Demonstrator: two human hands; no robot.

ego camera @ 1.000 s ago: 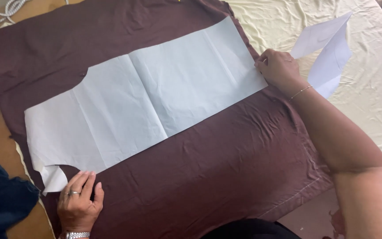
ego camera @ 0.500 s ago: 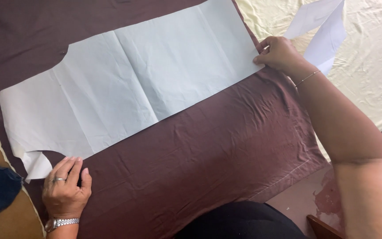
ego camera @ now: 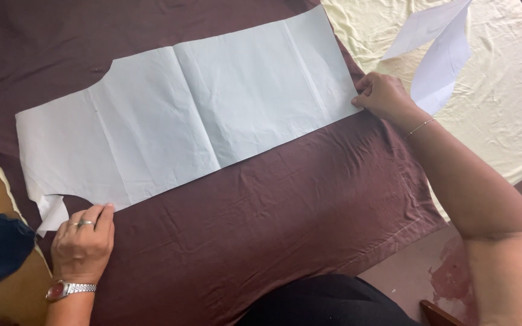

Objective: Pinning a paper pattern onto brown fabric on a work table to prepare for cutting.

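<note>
A long paper pattern (ego camera: 194, 121) is laid flat on brown cloth (ego camera: 285, 223), its long axis running between the hands. Its near-left edge is pressed by the left hand (ego camera: 83, 244), its far-right corner pinched by the right hand (ego camera: 388, 96). Bare cloth is left nearer than both.

Soft, even daylight — probably from the upper right — faint shadows, no glare, focus fairly sharp throughout.

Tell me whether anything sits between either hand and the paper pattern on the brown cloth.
Nothing visible does. The left hand rests its fingertips on the near edge of the paper pattern, and the right hand touches its far corner. Both lie directly on the paper over the brown cloth.
</note>
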